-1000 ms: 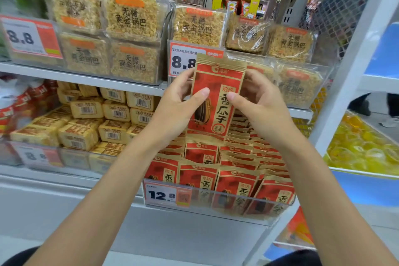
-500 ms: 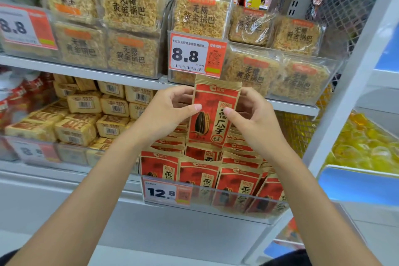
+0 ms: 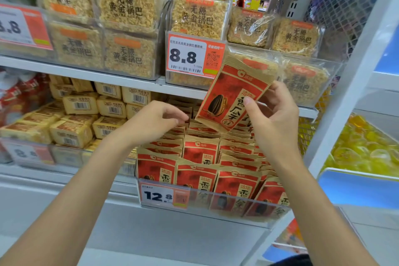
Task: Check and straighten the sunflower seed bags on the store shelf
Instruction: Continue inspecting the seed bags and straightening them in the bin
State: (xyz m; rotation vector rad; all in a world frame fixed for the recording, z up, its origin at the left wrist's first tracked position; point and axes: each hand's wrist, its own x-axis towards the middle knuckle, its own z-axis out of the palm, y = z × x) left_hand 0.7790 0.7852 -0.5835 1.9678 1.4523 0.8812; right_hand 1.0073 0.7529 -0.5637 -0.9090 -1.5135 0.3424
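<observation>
Mid-check: right grip (image 3: 274, 119) pinches one sunflower seed bag (image 3: 233, 95), thumb on its front, tilted above the rows of bags (image 3: 199, 153) in the clear bin (image 3: 200, 214). Left grip (image 3: 151, 121), fingers loosely curled, holds nothing. Next, prob.: slot it upright into a row. Tight headroom under upper shelf (image 3: 86, 73); open room twd. viewer.
</observation>
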